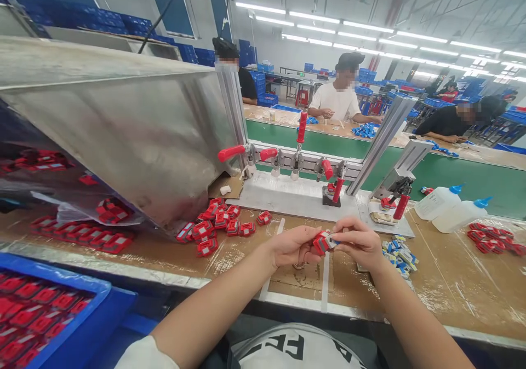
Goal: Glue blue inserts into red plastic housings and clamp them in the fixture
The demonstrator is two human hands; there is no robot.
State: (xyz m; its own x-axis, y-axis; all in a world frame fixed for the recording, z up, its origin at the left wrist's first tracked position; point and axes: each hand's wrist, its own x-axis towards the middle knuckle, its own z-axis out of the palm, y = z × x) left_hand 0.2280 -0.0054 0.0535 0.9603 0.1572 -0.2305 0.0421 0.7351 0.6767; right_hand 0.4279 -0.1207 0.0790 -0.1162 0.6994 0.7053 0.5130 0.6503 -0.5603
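A steel chute (123, 122) slopes down onto the desk (452, 287), spilling red parts (217, 221) within reach. Red-handled clamps (296, 155) stand behind. Both hands meet above the desk's near edge: left hand (293, 246) and right hand (357, 242) each pinch closed on one red part (321, 242).

On the bench (452, 281), both hands meet at centre around a small part (322, 242). A pile of parts (217, 221) lies at ten o'clock, the clamp fixture (296, 166) at twelve, two bottles (447, 207) at two, a bin (53, 309) at eight.
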